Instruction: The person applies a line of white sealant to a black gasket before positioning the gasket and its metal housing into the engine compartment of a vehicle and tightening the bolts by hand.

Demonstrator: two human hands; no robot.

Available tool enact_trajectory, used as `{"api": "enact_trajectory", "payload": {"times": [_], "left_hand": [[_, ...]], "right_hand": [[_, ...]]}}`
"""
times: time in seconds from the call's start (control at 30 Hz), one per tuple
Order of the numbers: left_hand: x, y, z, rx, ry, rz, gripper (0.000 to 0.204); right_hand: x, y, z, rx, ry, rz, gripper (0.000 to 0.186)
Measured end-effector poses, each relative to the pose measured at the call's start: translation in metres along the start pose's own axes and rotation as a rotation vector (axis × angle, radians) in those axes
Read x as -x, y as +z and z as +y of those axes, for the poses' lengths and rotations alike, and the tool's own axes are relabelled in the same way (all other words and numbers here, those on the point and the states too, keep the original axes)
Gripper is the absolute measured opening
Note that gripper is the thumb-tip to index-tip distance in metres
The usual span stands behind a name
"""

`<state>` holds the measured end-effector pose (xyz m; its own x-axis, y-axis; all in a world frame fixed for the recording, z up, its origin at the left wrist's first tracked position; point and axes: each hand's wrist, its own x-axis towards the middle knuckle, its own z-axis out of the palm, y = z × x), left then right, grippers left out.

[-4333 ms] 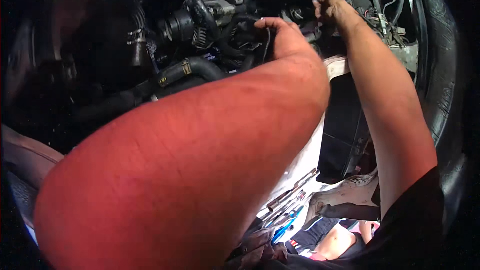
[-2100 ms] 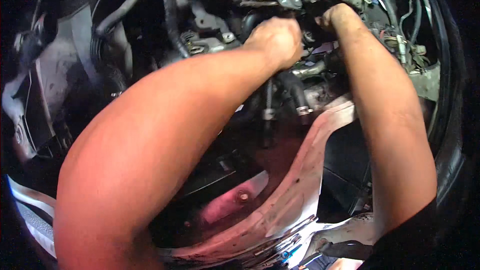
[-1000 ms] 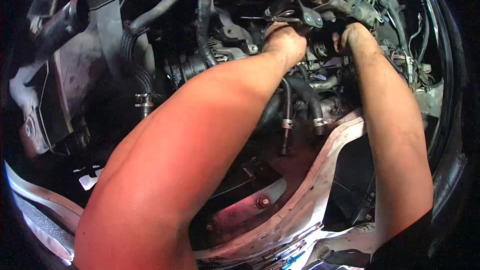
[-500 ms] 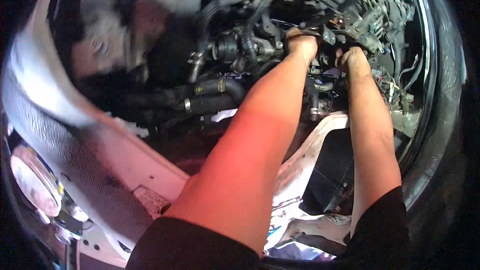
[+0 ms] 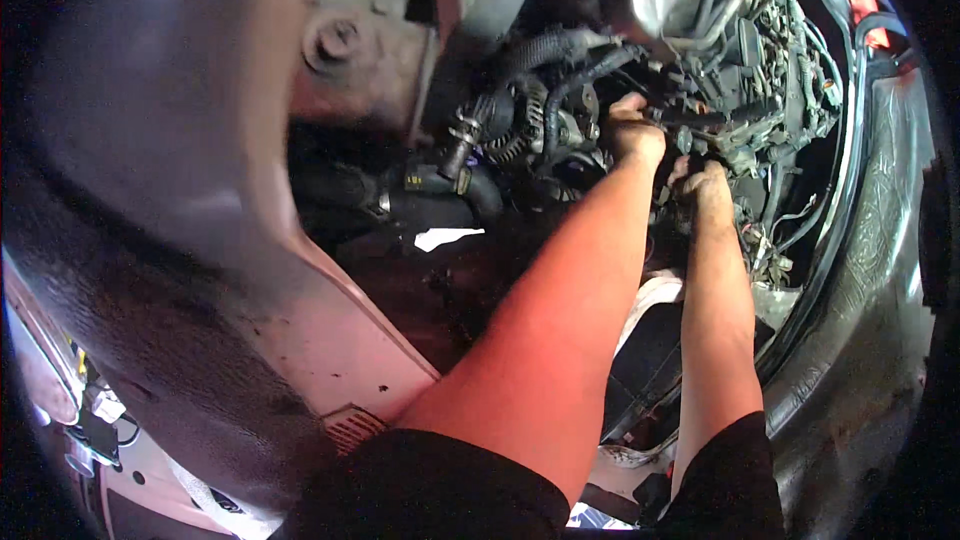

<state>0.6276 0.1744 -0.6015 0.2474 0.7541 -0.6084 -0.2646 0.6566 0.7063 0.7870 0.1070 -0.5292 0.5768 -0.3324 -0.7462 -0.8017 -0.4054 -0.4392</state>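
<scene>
Both my arms reach deep into a car's engine bay. My left hand point(image 5: 637, 135) is curled in among dark parts of the engine point(image 5: 745, 70), its fingers bent and partly hidden; what they grip cannot be made out. Just to its right and a little nearer, my right hand point(image 5: 706, 183) is closed too, its thumb and fingers drawn together beneath a bracket-like part. Whatever lies between them is in shadow. Left of my hands are a corrugated hose point(image 5: 535, 120) and a metal hose clamp point(image 5: 462, 135).
A dark covered fender point(image 5: 120, 270) curves along the left, beside the pale body edge point(image 5: 370, 325). Thick black hoses point(image 5: 425, 205) cross the bay. Loose wires point(image 5: 765, 250) hang right of my right hand. Another dark cover point(image 5: 850, 270) drapes the right side.
The whole view has swung, with the engine parts now lower and further right in it. Both hands stay among the same parts, fingers still curled.
</scene>
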Motion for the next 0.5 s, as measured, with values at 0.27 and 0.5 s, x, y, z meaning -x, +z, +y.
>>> {"api": "enact_trajectory", "payload": {"times": [0.27,0.5], "left_hand": [[0.006,-0.011,0.009,0.285,-0.048,-0.17,0.012],[-0.021,-0.004,-0.009,0.676,-0.108,-0.154,0.007]], "right_hand": [[-0.009,-0.011,0.011,-0.186,-0.092,0.064,0.037],[-0.004,0.004,0.003,-0.224,-0.102,0.111,0.027]]}}
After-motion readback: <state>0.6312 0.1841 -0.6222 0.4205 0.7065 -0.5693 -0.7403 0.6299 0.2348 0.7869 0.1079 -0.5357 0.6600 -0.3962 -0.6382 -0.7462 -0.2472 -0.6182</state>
